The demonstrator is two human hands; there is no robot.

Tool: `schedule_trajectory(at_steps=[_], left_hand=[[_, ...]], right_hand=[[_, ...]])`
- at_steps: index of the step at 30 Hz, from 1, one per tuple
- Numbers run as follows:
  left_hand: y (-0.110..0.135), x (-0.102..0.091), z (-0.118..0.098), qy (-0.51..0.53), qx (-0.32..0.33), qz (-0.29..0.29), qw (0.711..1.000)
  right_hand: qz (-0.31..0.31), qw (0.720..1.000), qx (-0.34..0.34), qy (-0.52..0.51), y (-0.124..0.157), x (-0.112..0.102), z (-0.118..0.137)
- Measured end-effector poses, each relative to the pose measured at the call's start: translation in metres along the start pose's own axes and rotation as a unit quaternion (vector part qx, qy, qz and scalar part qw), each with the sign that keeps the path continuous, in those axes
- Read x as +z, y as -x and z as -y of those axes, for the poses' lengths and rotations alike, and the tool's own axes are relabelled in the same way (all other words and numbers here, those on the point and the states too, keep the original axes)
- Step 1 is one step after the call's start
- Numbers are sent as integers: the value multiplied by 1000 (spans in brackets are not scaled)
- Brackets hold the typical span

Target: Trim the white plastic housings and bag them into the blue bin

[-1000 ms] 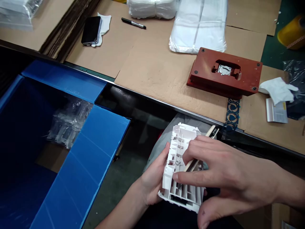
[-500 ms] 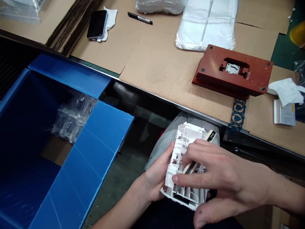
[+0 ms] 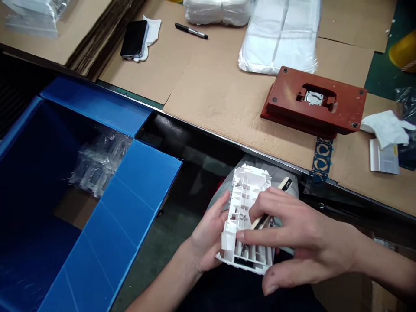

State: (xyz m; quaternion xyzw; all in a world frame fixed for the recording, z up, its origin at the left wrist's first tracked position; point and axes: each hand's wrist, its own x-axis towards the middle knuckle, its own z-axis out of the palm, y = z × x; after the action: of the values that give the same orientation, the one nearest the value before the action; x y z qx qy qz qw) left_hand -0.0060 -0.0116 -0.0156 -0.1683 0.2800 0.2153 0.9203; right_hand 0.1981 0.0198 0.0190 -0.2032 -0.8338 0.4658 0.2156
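A white moulded plastic part [image 3: 242, 203] with many ribs and pockets is held in front of me, below the table edge. My left hand [image 3: 208, 236] cups its left side from beneath, fingers closed on it. My right hand [image 3: 292, 240] lies across the top of the part and pinches a thin wooden-handled tool [image 3: 282, 186], whose tip points into the ribs. The tool's dark end sticks out past my fingers to the upper right.
An open blue corrugated box [image 3: 107, 234] with clear wrapped pieces [image 3: 97, 160] inside stands at the left. On the cardboard-covered table [image 3: 211, 95] are a red-brown fixture block [image 3: 313, 106], white bagged stacks [image 3: 279, 34], a phone [image 3: 134, 39], a black pen [image 3: 191, 31] and a white cloth [image 3: 383, 128].
Both hands and the white part have shifted slightly left and down in view. My grip on the part and the tool looks the same.
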Motion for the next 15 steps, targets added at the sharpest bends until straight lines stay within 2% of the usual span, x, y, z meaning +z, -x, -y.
schedule_trajectory(at_steps=[3,5,10,15], left_hand=[[4,-8,-5,-28,62,43,997],[5,-14,-8,-62,124,38,990],[-1,-15,-16,-178,262,-79,945],[-12,-2,-19,-150,334,-181,913]], right_hand=[[-88,996,20,-5,7,-3,-6],[-156,986,50,-3,15,-3,-11],[-311,934,171,-37,31,7,-23],[-394,860,321,-36,39,34,-34]])
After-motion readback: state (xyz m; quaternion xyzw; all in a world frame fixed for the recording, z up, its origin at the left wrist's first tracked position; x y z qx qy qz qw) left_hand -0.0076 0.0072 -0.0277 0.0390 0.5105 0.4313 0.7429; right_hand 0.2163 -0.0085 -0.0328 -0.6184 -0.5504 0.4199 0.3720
